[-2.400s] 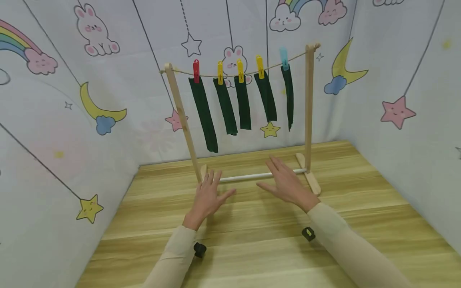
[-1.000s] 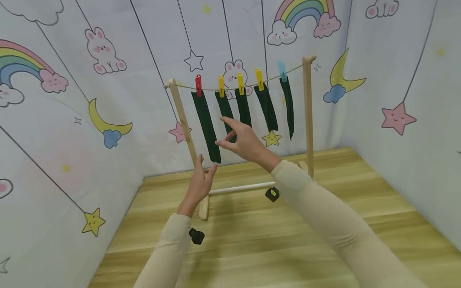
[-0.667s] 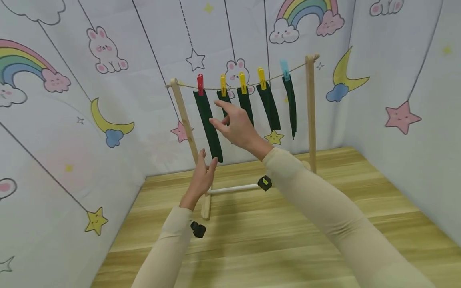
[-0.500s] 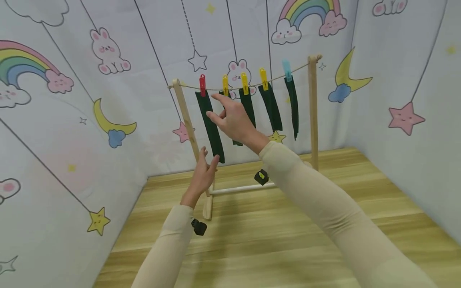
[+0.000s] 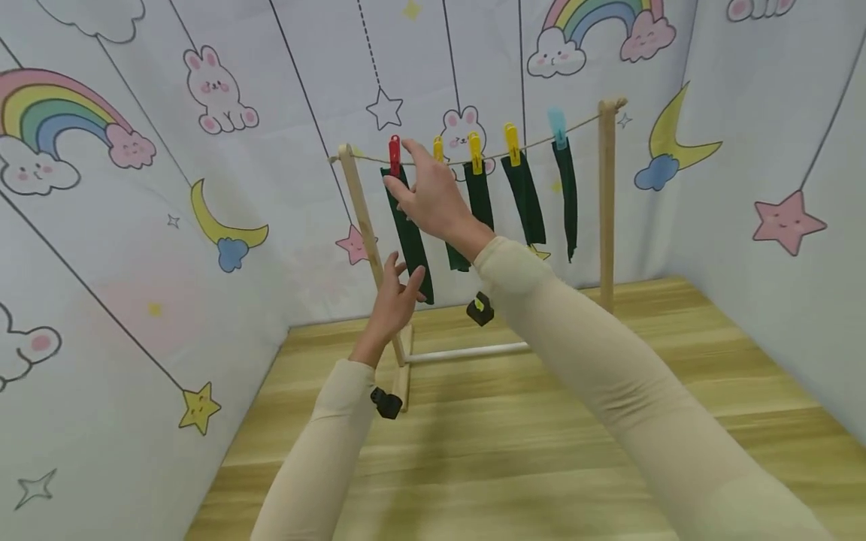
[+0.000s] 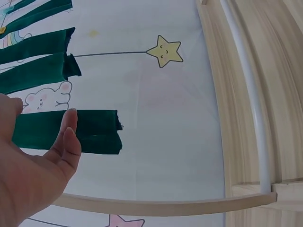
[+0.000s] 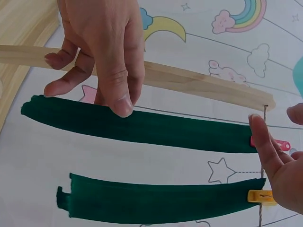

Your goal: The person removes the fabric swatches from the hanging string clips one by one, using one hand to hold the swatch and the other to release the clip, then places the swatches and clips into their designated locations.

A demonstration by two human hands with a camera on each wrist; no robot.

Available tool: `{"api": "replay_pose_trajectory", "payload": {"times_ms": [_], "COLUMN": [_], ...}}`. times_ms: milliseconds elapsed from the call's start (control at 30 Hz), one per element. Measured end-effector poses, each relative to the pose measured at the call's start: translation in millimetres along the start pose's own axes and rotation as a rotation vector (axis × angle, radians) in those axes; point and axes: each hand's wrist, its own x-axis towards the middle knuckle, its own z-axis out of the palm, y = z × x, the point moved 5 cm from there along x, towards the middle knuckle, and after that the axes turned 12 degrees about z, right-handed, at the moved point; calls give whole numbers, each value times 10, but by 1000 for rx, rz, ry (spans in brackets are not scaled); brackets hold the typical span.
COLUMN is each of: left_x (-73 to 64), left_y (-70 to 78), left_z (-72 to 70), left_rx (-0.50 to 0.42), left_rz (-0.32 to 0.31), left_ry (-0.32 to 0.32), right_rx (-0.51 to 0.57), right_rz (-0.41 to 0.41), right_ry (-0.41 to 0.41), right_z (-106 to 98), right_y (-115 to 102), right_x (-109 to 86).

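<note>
A dark green fabric strip [image 5: 410, 242] hangs leftmost on a cord, held at its top by a red clothespin [image 5: 395, 156]. My right hand [image 5: 438, 197] is raised beside that clothespin, thumb and index finger apart on either side of it in the head view. Lower down, my left hand [image 5: 395, 304] is at the strip's bottom part, fingers loosely bent. In the left wrist view its fingertips overlap the strip [image 6: 99, 132]; the right wrist view has the left thumb right at the strip's edge. The second strip [image 5: 457, 259] is partly hidden behind my right hand.
The cord runs between a left wooden post [image 5: 361, 207] and a right wooden post [image 5: 607, 210], joined low by a white rod [image 5: 467, 352]. Further strips hang from yellow clothespins [image 5: 512, 146] and a light blue clothespin [image 5: 558, 129]. A patterned cloth backs the wooden tabletop [image 5: 514, 451].
From beside the low rod, both hands have risen to the leftmost strip. My right hand went up and left to the red clothespin; my left hand rose to the strip's lower end.
</note>
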Motion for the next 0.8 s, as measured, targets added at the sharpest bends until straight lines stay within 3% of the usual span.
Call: {"api": "replay_pose_trajectory", "payload": {"times_ms": [167, 400, 533, 800], "left_x": [123, 258, 287, 361], "left_y": [94, 144, 152, 205], "left_z": [0, -20, -21, -81], "left_rx": [-83, -244, -306, -326], "left_rz": [-5, -88, -99, -97], "left_ry": [26, 165, 228, 294], "right_rx": [7, 35, 51, 48], "right_rz": [133, 293, 323, 305], "right_ry": [-49, -108, -80, -60], "right_z": [-19, 32, 46, 6], "right_y": [-63, -157, -186, -180], "right_x": [144, 295, 355, 449]}}
